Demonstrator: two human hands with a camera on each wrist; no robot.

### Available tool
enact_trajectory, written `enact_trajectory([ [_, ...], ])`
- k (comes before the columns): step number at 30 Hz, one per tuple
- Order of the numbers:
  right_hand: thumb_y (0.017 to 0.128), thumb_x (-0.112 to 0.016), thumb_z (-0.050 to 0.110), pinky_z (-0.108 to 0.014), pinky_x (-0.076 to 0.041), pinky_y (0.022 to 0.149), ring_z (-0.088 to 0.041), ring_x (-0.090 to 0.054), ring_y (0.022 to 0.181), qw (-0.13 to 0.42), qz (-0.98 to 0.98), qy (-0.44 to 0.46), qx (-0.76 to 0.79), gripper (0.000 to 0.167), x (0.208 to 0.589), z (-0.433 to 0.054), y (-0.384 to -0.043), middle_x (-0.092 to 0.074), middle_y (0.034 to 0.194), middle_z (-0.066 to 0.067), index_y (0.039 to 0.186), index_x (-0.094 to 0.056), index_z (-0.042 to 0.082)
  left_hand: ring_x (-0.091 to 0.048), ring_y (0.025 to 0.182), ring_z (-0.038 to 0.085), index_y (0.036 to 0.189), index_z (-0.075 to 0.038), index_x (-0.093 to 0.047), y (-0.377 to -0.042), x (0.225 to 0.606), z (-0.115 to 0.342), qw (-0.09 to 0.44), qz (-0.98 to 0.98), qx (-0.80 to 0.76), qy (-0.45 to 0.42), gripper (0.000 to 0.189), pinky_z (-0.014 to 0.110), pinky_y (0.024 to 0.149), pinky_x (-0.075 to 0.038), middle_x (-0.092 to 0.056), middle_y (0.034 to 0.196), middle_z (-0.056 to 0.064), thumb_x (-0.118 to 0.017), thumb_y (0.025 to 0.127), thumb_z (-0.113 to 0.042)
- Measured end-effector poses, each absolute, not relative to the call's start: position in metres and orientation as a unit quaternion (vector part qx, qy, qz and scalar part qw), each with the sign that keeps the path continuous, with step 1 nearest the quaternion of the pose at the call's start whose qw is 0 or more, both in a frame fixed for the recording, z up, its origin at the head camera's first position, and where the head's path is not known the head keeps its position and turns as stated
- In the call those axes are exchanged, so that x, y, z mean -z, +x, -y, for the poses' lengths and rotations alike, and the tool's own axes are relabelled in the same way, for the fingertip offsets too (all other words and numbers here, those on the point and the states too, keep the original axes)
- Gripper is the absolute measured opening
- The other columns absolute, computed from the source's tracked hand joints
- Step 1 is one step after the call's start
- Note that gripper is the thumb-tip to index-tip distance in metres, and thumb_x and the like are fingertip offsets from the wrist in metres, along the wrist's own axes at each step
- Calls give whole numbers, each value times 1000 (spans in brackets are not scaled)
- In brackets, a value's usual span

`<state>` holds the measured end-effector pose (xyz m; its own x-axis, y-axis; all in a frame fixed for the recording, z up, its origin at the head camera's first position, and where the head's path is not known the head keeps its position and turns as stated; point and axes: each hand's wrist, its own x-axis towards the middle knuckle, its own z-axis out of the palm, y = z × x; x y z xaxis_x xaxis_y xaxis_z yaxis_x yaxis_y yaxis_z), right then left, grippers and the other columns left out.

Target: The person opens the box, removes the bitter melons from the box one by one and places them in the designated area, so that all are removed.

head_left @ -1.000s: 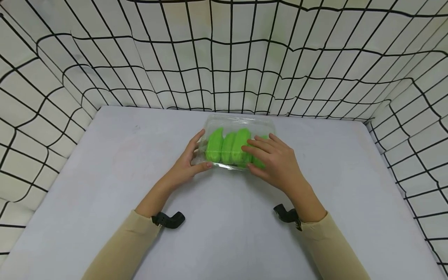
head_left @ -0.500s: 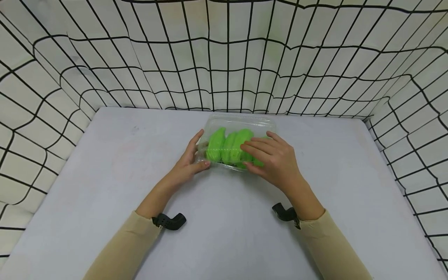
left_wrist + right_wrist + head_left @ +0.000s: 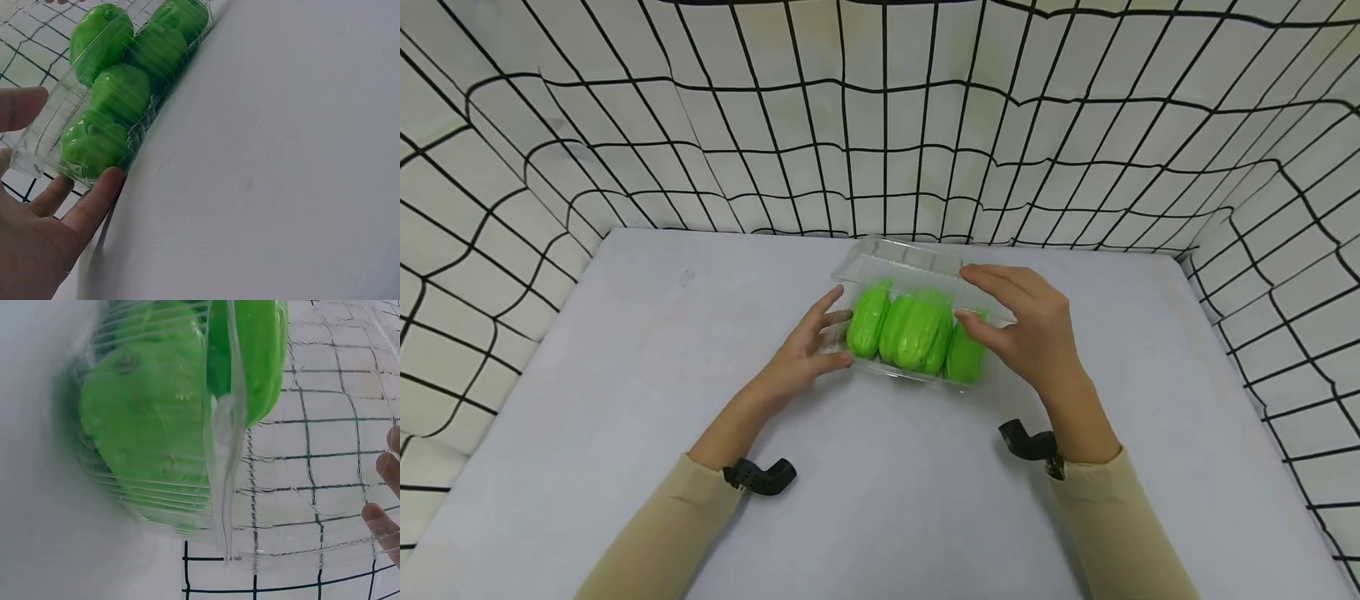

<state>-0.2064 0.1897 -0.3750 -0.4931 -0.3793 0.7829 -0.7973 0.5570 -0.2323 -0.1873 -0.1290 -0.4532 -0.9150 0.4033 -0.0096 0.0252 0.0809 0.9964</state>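
Observation:
A clear plastic clamshell box (image 3: 898, 372) sits toward the back of the table, holding several glossy, bright green, elongated vegetables (image 3: 917, 333). Its transparent lid (image 3: 910, 254) is raised and leans backward. My left hand (image 3: 801, 350) holds the box's left end, thumb at the front corner and other fingers round the side. One green vegetable (image 3: 102, 40) sits higher than the row beside it in the left wrist view. At the box's right end, my right hand (image 3: 1033, 329) touches the lid with extended fingers, thumb apart from them. Fingertips (image 3: 390, 469) show against the lid in the right wrist view.
A white table (image 3: 880, 500) lies under everything. Black wire grid panels (image 3: 880, 125) against white walls enclose its back and both sides. Each wrist carries a black strap mount, the left wrist mount (image 3: 763, 477) and the right wrist mount (image 3: 1028, 442).
The lid has swung up and back from over the green vegetables, uncovering them. My right hand has moved right and up with it. The left hand stays at the left end.

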Motion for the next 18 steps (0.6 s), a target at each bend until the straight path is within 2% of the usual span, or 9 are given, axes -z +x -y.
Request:
enact_trajectory([
  [4,84,-77,27,-38,-53,91,-27,-66,106,358,812,346,-305,42,376,-196,-210,-72,119,-9,120,-72,6,-35,142,41,161,-29,-16,-187,452,132,144,-738,-638,163,87,56,104,-44,-31,157,14,-67,93,-9],
  [7,84,-77,32,-35,-50,92,-28,-66,105,373,807,323,-324,43,377,-200,-212,-73,116,-8,118,-73,6,-36,142,41,160,-22,-21,-186,452,134,152,-742,-631,171,81,58,106,-41,-33,157,14,-66,94,-9],
  [12,80,-79,25,-27,-48,94,-27,-67,105,386,789,273,-392,42,379,-206,-215,-74,114,-10,116,-73,3,-38,142,39,158,-15,-27,-188,453,137,168,-731,-639,172,72,47,103,-47,-35,155,13,-64,96,-8],
  [15,80,-78,14,-25,-51,95,-22,-66,109,369,772,258,-448,40,377,-207,-215,-72,117,-14,117,-71,-2,-38,142,39,158,-13,-27,-189,455,138,177,-710,-660,172,71,38,98,-52,-33,155,15,-62,96,-6],
  [18,81,-76,4,-29,-54,93,-19,-64,113,343,752,242,-508,40,369,-204,-210,-68,122,-18,119,-67,-6,-38,141,40,158,-12,-26,-190,456,138,184,-692,-677,171,72,34,95,-53,-32,155,16,-61,96,-3],
])
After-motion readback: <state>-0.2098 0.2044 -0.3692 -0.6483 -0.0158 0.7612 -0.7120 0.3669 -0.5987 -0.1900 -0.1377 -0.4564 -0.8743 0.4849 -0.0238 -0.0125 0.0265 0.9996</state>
